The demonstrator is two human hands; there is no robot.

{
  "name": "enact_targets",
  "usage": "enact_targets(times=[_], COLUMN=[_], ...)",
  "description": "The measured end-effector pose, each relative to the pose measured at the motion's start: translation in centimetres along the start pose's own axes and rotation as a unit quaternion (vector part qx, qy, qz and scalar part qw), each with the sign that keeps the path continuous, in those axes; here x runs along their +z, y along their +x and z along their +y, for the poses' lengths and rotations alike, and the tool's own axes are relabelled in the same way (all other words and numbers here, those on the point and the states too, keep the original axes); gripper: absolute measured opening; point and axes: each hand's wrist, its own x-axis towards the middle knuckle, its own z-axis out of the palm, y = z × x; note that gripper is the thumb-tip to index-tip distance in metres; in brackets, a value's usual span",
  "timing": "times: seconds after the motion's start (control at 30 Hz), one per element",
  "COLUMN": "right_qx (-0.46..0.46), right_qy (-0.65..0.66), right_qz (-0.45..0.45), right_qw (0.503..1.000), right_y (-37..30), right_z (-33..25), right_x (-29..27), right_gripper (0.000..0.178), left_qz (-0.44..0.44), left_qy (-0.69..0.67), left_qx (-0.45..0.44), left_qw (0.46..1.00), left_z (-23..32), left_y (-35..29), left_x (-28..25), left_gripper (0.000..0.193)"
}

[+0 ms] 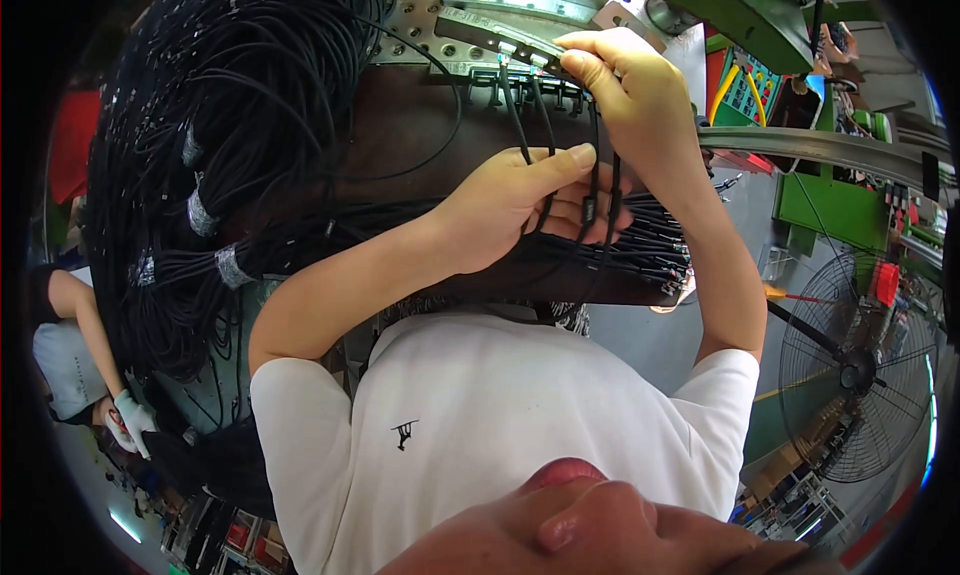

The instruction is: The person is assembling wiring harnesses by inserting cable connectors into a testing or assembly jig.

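My left hand (535,190) is closed around several black cables (516,110) below a metal bar. Two of these cables run up to the bar, their pale connector ends (538,63) sitting at its front edge. Above and to the right, the thumb and forefinger of my right hand (640,90) pinch together at the right part of the slotted metal bar (480,30). Those fingers cover what lies between them; another black cable (594,125) leads up towards them. A small black sleeve (589,209) shows on a cable by my left fingers.
A big heap of black cables (270,85) fills the left side, with bundles tied in silvery wrap (200,215). More cable ends (655,245) lie on the brown board (400,125). Green machinery (740,10) stands upper right, a fan (855,370) right; a co-worker's gloved hand (132,420) is left.
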Motion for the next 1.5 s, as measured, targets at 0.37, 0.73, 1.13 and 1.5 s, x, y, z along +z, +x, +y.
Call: enact_targets(times=[0.37, 0.73, 1.13, 1.5], right_qx=[-0.220, -0.153, -0.178, -0.178], right_qy=[-0.229, -0.535, -0.335, -0.349], right_qz=[0.034, -0.053, 0.047, 0.058], right_qw=[0.948, 0.829, 0.924, 0.918], right_y=[8.1, 8.8, 6.3, 6.8], right_z=[7.3, 10.5, 9.0, 9.8], right_x=[2.4, 1.8, 2.5, 3.5], right_gripper=[0.021, 0.025, 0.020, 0.015], left_qz=[0.140, 0.175, 0.157, 0.115], left_qy=[0.021, 0.088, 0.770, 0.643], left_qx=[0.009, 0.052, 0.158, 0.198], left_qw=[0.990, 0.979, 0.598, 0.731], left_z=[9.8, 10.6, 13.3, 11.9], left_y=[6.7, 9.2, 7.3, 7.7], left_x=[-5.6, -7.3, -12.3, -15.0], left_gripper=[0.029, 0.035, 0.022, 0.028])
